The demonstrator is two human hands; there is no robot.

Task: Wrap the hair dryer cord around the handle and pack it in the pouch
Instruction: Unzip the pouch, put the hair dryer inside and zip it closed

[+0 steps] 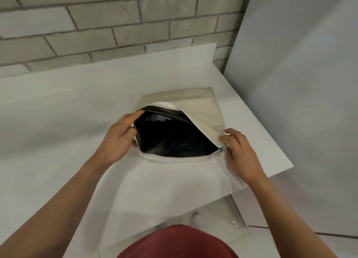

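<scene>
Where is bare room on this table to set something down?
Widest: the table left of the left hand. Also a strip between the pouch and the brick wall, and the patch in front of the pouch, nearer the person. Crowded: the pouch mouth, which the left hand and the right hand hold open.

The pouch lies on the tabletop, over to the right side and near the back. Its mouth faces up and toward the person, and it gapes wide. Something sits deep inside the pouch at the far end, but it is hard to tell what. The left grip holds the pouch's left edge, with the thumb over the rim of the mouth. The right grip pinches the pouch's right corner, just beside the zip end. A wall stands right behind the tabletop. A big flat board stands to the right of the tabletop. The floor lies below, in front and to the right.
</scene>
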